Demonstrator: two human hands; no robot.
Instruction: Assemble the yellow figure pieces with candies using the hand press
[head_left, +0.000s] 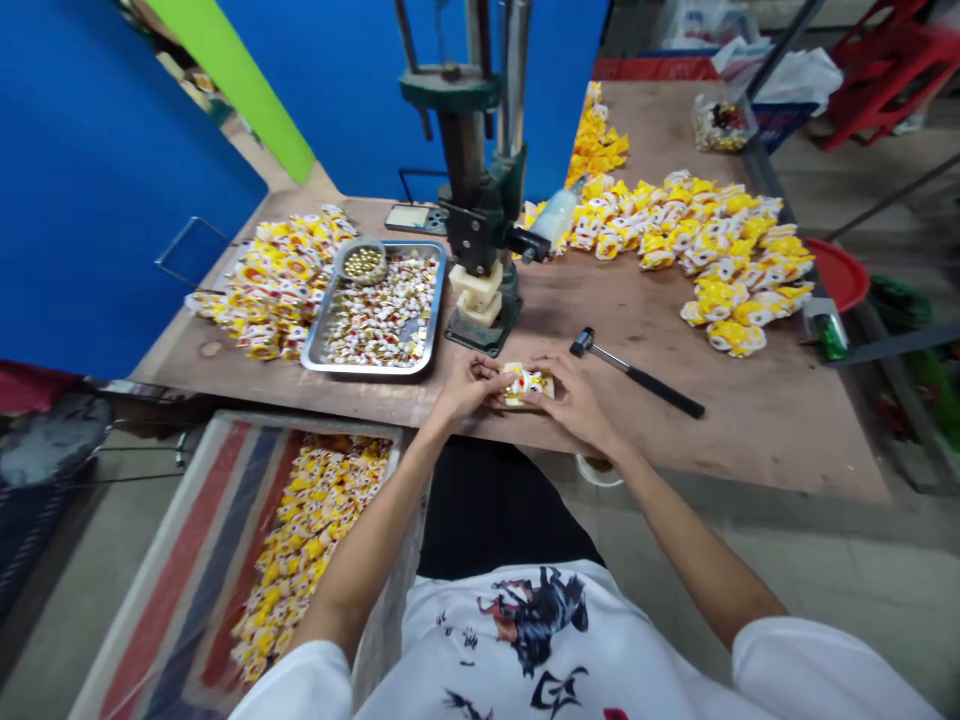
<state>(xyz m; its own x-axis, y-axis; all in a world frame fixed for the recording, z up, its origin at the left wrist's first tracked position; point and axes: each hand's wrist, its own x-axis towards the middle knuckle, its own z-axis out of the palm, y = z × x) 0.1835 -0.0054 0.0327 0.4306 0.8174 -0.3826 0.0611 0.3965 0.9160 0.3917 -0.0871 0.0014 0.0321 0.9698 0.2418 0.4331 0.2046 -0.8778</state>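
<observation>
At the front edge of the table, a small yellow-and-white plastic figure (527, 381) lies in a cream-coloured block (514, 402). My left hand (474, 386) is closed at the left end of the block, thumb and fingers pinched against the figure. From the right, my right hand (574, 398) wraps the block's other end, with its thumb on the figure. Just behind the block stands a green hand press (480, 190) with a cream jig (478, 294) under its ram. A hammer (637, 374) with a black handle lies right of my right hand.
Left of the press, a metal tray (315, 363) holds many small white-and-red pieces and a bowl of gold balls (364, 262). Piles of yellow-and-white figures (277, 280) lie at left and back right (705, 240). A lined crate (172, 560) of similar pieces stands below, left.
</observation>
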